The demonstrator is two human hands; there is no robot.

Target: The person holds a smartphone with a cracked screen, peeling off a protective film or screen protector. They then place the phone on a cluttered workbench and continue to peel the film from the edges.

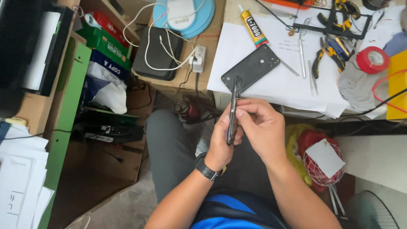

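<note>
Left hand (220,142), watch on wrist, gripped a thin black phone (232,111) edge-on, upright, over the lap. Right hand (260,127) closed around the phone's edge from 3 o'clock, fingertips pinching it. At 12 o'clock of the hands a black back cover (251,67) lay on white paper on the worktop (229,12); glue tube (253,28) above it, pliers (328,55) and red tape roll (372,60) at 2 o'clock.
</note>
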